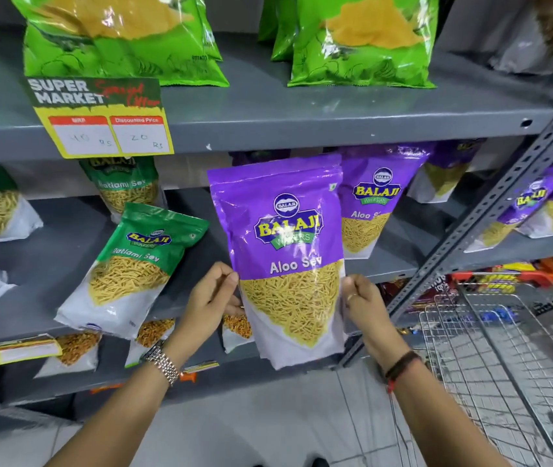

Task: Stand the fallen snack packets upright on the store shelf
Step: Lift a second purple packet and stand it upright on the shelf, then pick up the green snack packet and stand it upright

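A purple Aloo Sev packet is held upright in front of the middle grey shelf. My left hand grips its left edge and my right hand grips its right edge. Its bottom hangs below the shelf's front lip. Behind it another purple Aloo Sev packet stands on the shelf. To the left a green Ratlami Sev packet leans tilted near the shelf edge, with a second green packet farther back.
Big green packets stand on the top shelf above a yellow price tag. More purple packets lean in the right bay. A wire shopping cart stands at lower right. Small packets sit on the lower shelf.
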